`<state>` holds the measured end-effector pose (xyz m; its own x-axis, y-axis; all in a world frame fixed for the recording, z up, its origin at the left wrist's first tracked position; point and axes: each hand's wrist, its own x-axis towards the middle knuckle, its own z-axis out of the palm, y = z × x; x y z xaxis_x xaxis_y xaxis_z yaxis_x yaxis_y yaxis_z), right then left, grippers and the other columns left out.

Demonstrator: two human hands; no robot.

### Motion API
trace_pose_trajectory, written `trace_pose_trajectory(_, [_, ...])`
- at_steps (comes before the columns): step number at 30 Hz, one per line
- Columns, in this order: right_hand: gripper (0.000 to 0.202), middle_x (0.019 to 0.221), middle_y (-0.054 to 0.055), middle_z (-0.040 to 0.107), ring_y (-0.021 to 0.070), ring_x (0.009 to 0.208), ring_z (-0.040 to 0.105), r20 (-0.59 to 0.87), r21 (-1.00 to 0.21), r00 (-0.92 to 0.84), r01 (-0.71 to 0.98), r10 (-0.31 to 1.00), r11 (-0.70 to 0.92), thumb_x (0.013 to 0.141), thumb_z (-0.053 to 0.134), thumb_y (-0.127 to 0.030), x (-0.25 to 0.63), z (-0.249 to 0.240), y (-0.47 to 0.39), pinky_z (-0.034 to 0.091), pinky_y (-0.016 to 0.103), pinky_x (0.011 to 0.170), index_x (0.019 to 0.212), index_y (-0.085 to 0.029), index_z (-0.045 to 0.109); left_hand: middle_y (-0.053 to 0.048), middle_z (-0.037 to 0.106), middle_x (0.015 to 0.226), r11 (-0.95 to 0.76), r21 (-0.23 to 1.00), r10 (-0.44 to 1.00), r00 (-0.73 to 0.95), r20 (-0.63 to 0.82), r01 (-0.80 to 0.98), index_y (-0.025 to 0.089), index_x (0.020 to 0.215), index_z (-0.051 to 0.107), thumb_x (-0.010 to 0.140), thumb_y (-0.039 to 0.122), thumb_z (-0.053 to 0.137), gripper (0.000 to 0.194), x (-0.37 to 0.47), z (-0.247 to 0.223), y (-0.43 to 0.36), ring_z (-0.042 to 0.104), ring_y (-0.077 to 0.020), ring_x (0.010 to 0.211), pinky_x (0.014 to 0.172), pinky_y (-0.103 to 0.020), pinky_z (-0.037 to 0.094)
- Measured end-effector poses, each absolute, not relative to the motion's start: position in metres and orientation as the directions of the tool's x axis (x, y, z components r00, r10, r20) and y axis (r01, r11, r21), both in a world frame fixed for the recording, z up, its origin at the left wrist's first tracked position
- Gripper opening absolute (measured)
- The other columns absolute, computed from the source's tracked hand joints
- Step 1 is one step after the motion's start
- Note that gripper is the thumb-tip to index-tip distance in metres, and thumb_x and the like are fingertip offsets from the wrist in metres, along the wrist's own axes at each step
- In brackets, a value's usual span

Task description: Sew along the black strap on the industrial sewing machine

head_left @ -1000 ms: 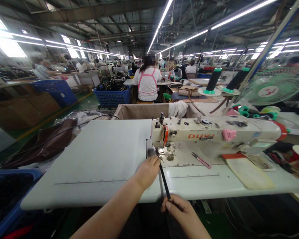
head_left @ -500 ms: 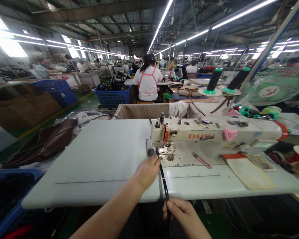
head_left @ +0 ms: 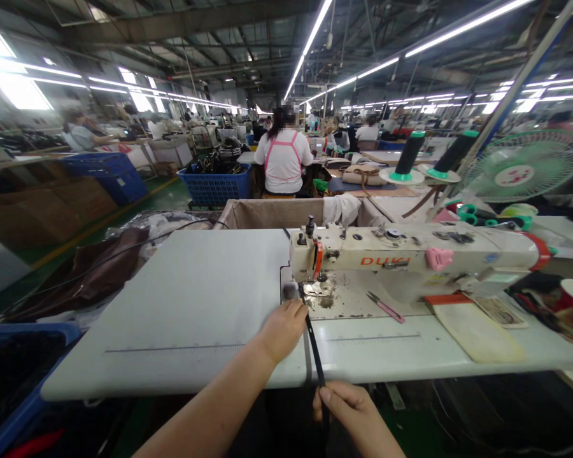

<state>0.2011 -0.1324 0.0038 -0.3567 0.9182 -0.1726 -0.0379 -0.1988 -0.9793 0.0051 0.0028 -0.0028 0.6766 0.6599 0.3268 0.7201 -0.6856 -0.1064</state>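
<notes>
Left hand (head_left: 282, 329) rests curled, forearm stretched forward; right hand (head_left: 351, 410) sits nearer, fingers pinched shut.

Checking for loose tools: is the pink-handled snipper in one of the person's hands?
No, the pink-handled snipper lies on the machine bed, while left hand and right hand hold the black strap.

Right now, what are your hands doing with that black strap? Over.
Left hand pressing black strap flat by the sewing machine needle. Right hand pinching its near end at the table edge. Snips lie clear, off right.
</notes>
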Motion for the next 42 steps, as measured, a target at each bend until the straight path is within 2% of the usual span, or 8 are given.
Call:
trace_pose_trajectory(5, [0.060,0.070,0.005,0.068,0.0174,0.068,0.051,-0.178,-0.978,-0.356,-0.041,0.917,-0.206,0.087,0.067,-0.074,0.201,0.003,-0.133,0.037,0.031,0.069,0.073,-0.017,0.076,-0.012,0.068,0.119,-0.685,-0.110,0.665,0.681,0.307,0.720,0.013,0.114,0.067,0.104,0.015,0.048,0.022,0.004,-0.003,0.003,0.062,-0.0263,0.124,0.113,-0.041,0.050])
trace_pose_trajectory(9, [0.058,0.070,0.005,0.067,0.0171,0.068,0.052,-0.178,-0.976,-0.349,-0.055,0.920,-0.210,0.087,0.069,-0.072,0.201,0.000,-0.133,0.037,0.030,0.068,0.073,-0.016,0.076,-0.013,0.068,0.124,-0.677,-0.139,0.653,0.677,0.339,0.722,0.012,0.120,0.066,0.103,0.014,0.048,0.025,0.005,-0.001,0.002,0.061,-0.0256,0.125,0.116,-0.040,0.047])
trace_pose_trajectory(13, [0.057,0.069,0.004,0.067,0.0165,0.068,0.051,-0.180,-0.974,-0.347,-0.071,0.920,-0.217,0.087,0.070,-0.071,0.201,-0.003,-0.133,0.038,0.030,0.069,0.072,-0.016,0.076,-0.014,0.067,0.127,-0.662,-0.163,0.649,0.668,0.364,0.732,0.011,0.117,0.067,0.103,0.015,0.047,0.025,0.007,0.000,0.002,0.059,-0.0265,0.128,0.119,-0.042,0.044])
trace_pose_trajectory(21, [0.058,0.068,0.004,0.064,0.0183,0.069,0.052,-0.188,-0.967,-0.376,-0.089,0.907,-0.238,0.086,0.069,-0.072,0.201,-0.001,-0.136,0.038,0.031,0.070,0.070,-0.017,0.074,-0.013,0.069,0.125,-0.669,-0.171,0.635,0.676,0.373,0.723,0.010,0.121,0.066,0.102,0.014,0.048,0.026,0.007,-0.002,0.003,0.061,-0.0267,0.126,0.117,-0.041,0.047])
trace_pose_trajectory(26, [0.057,0.072,0.004,0.061,0.0195,0.075,0.052,-0.147,-0.982,-0.363,-0.059,0.920,-0.180,0.083,0.072,-0.071,0.201,0.000,-0.136,0.039,0.032,0.076,0.068,-0.017,0.070,-0.012,0.070,0.121,-0.686,-0.184,0.623,0.699,0.351,0.704,0.010,0.120,0.067,0.101,0.012,0.051,0.024,0.006,0.000,0.002,0.063,-0.0272,0.122,0.114,-0.039,0.049])
trace_pose_trajectory(32, [0.051,0.078,0.002,0.059,0.0200,0.080,0.051,-0.132,-0.987,-0.317,-0.046,0.939,-0.155,0.081,0.076,-0.068,0.198,0.003,-0.132,0.040,0.031,0.077,0.080,-0.018,0.068,-0.013,0.068,0.120,-0.675,-0.109,0.651,0.658,0.379,0.730,0.011,0.118,0.065,0.102,0.013,0.051,0.022,0.006,0.001,0.002,0.064,-0.0251,0.118,0.112,-0.039,0.050])
trace_pose_trajectory(36, [0.052,0.083,0.004,0.064,0.0230,0.085,0.055,-0.123,-0.991,-0.245,-0.021,0.962,-0.132,0.080,0.076,-0.069,0.193,0.006,-0.124,0.043,0.034,0.083,0.083,-0.018,0.071,-0.013,0.068,0.118,-0.702,-0.142,0.623,0.699,0.352,0.698,0.009,0.117,0.066,0.101,0.013,0.053,0.021,0.005,0.000,0.002,0.062,-0.0266,0.120,0.113,-0.041,0.050])
trace_pose_trajectory(42, [0.059,0.065,0.001,0.057,0.0176,0.068,0.049,-0.128,-0.992,-0.213,0.046,0.969,-0.121,0.081,0.072,-0.075,0.190,0.014,-0.108,0.039,0.031,0.071,0.069,-0.018,0.065,-0.014,0.068,0.119,-0.699,-0.192,0.612,0.715,0.338,0.689,0.011,0.113,0.069,0.103,0.012,0.048,0.023,0.005,0.000,0.002,0.063,-0.0263,0.119,0.111,-0.042,0.051])
